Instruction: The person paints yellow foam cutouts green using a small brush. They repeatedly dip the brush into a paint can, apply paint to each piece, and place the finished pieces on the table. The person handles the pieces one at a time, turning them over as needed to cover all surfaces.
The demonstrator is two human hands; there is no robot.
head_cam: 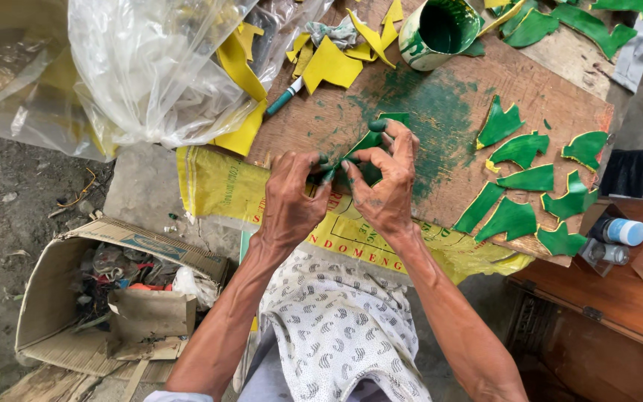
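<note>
Both my hands meet over the near edge of a paint-stained wooden board (455, 82). My left hand (294, 195) and my right hand (388, 186) pinch the same green-painted leaf-shaped piece (370, 141) between their fingertips, which are smeared with green paint. Several finished green pieces (522, 149) lie spread on the right part of the board. A can of green paint (438, 30) stands at the board's far edge. Unpainted yellow pieces (333, 63) lie in a heap at the far left, next to a brush with a teal handle (286, 97).
A clear plastic bag (150, 67) bulges at the far left. An open cardboard box of scraps (113, 290) sits on the ground at lower left. A yellow sack (221, 186) hangs under the board. Small bottles (619, 234) stand on a wooden surface at right.
</note>
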